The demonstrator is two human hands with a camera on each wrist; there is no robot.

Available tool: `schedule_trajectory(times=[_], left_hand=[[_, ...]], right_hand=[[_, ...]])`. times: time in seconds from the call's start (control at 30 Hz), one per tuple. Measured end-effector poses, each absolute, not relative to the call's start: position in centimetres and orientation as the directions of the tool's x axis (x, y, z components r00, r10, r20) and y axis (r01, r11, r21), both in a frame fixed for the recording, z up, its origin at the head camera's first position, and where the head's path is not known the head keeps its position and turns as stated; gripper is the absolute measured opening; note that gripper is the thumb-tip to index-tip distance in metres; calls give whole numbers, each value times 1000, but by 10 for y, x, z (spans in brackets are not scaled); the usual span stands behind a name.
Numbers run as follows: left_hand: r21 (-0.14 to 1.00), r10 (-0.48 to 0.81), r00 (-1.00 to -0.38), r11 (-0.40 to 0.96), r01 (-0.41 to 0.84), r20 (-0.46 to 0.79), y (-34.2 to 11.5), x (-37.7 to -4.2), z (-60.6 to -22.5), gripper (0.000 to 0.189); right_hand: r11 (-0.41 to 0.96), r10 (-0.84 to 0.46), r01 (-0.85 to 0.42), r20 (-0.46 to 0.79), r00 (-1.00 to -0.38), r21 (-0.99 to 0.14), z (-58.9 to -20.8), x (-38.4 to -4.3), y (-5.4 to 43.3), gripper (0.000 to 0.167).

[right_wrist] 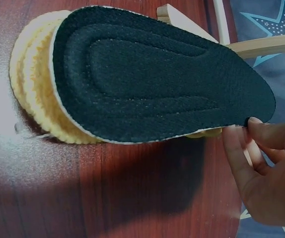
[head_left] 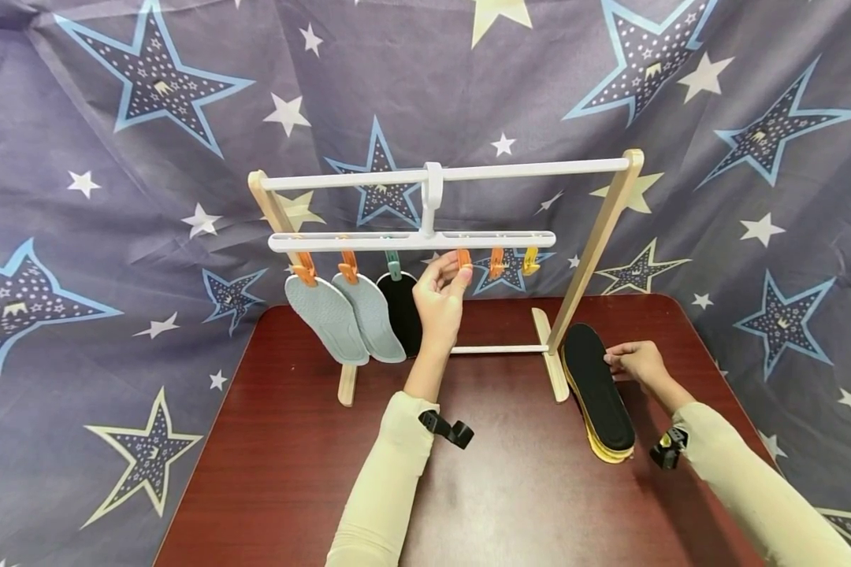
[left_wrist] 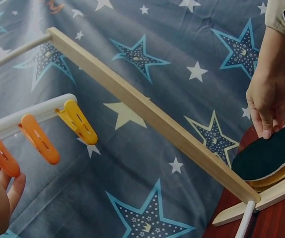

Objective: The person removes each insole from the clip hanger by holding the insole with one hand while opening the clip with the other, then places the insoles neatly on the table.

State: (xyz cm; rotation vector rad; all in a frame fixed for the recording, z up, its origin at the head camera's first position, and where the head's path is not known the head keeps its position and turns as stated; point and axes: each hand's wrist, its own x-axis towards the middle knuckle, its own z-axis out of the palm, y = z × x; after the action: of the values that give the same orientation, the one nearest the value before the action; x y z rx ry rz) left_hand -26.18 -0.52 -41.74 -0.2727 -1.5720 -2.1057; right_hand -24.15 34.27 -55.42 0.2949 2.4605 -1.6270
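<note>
My left hand (head_left: 440,301) is raised to the white hanger (head_left: 369,242) and pinches an orange clip (head_left: 464,257) between thumb and fingers. At the right of the table, my right hand (head_left: 638,364) pinches the edge of a black insole (head_left: 596,386) near its narrow end. That insole lies over yellow insoles (right_wrist: 31,74), whose scalloped edges stick out at the heel. Two grey insoles (head_left: 326,319) and one black insole (head_left: 400,303) hang from clips left of my left hand, which partly covers the black one. Right of it hang another orange clip (left_wrist: 39,139) and a yellow clip (left_wrist: 78,123), both bare.
The hanger hooks onto the white top bar (head_left: 525,170) of a stand with wooden posts (head_left: 596,248). A wooden foot (head_left: 551,354) of the stand sits just left of the insole pile. Behind the reddish-brown table (head_left: 291,472) hangs a star-patterned cloth (head_left: 206,181).
</note>
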Motion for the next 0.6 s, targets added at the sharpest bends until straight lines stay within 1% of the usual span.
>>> schedule_trajectory(times=[0.6], left_hand=[[846, -271, -861, -214, 489, 430, -5, -261, -417, 28]], right_hand=[[412, 99, 286, -270, -958, -865, -563, -242, 343, 32]])
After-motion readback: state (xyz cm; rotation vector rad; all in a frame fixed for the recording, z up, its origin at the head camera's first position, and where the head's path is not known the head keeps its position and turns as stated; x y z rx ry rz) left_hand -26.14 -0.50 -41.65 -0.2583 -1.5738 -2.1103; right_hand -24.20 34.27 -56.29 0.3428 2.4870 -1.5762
